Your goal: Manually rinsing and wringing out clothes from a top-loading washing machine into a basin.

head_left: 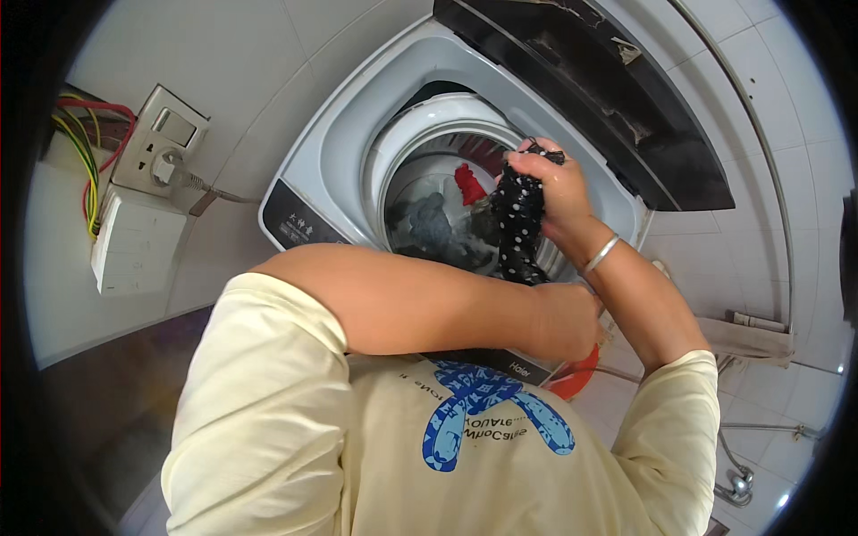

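My right hand (pixel 556 181), with a silver bangle (pixel 601 252) at the wrist, grips the top of a wet black cloth with white dots (pixel 521 214). The cloth hangs over the right side of a top-loading washing machine's tub opening (pixel 402 144). My left forearm crosses in front of the machine, and the left hand (pixel 566 321) is curled at its front right edge. The cloth's lower end passes behind the left wrist. The left fingers are hidden, so their hold cannot be made out. Water, dark grey clothes (pixel 429 224) and a red cloth (pixel 469 184) are in the drum.
The machine's dark lid (pixel 583 100) stands raised at the back. A wall socket (pixel 161 141) with a plugged-in cord and loose coloured wires (pixel 84 147) is on the left. Part of a red basin (pixel 578 376) shows below my left hand. A shower fitting (pixel 737 486) is at the right.
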### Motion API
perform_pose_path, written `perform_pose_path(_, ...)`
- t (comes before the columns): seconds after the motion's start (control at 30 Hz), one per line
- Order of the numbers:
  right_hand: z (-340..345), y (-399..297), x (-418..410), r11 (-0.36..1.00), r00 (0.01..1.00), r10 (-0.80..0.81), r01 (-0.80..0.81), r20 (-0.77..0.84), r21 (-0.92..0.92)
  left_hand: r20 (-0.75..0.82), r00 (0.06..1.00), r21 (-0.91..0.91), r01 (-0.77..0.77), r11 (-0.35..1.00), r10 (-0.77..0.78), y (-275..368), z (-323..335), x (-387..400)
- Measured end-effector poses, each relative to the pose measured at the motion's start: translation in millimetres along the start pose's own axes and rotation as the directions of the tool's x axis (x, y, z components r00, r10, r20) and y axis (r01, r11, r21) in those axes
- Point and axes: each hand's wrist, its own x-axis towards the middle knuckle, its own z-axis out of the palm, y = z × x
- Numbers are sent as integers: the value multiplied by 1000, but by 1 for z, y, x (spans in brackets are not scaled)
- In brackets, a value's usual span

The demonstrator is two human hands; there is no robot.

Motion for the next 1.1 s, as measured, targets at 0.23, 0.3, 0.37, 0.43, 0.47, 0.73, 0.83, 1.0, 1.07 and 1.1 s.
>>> perform_pose_path(0.23,7,29,17,969,981,-195,192,-3,-157,149,965,38,212,977,-215,-34,64,0)
perform_pose_path(0.3,14,34,16,967,981,-192,187,-13,-172,138,940,15,313,950,-312,-45,83,-1)
perform_pose_path(0.37,19,39,16,966,983,-186,180,-14,-186,-145,873,-336,399,853,-465,-56,103,-4)
perform_pose_path(0.43,16,45,19,962,981,-192,186,-12,-200,-157,870,-355,392,848,-468,-56,107,-4)
perform_pose_path(0.47,14,49,22,962,982,-190,183,-13,-202,-169,865,-371,387,844,-472,-56,110,-5)
perform_pose_path(0.73,27,68,20,930,958,-287,285,26,-231,-229,838,-508,331,795,-495,-40,129,-13)
perform_pose_path(0.83,37,56,14,870,931,-359,358,60,-341,-237,849,-522,298,799,-472,-39,124,-16)
perform_pose_path(1.0,-21,27,27,969,965,-210,227,-159,101,-34,979,-196,192,962,-202,-38,60,-20)
perform_pose_path(1.07,-51,-8,6,875,932,-116,260,-343,409,-70,998,35,4,999,-1,-14,-17,-31)
perform_pose_path(1.1,-58,-28,-10,837,946,38,146,-321,528,-310,951,43,15,999,-1,-12,-46,-39)
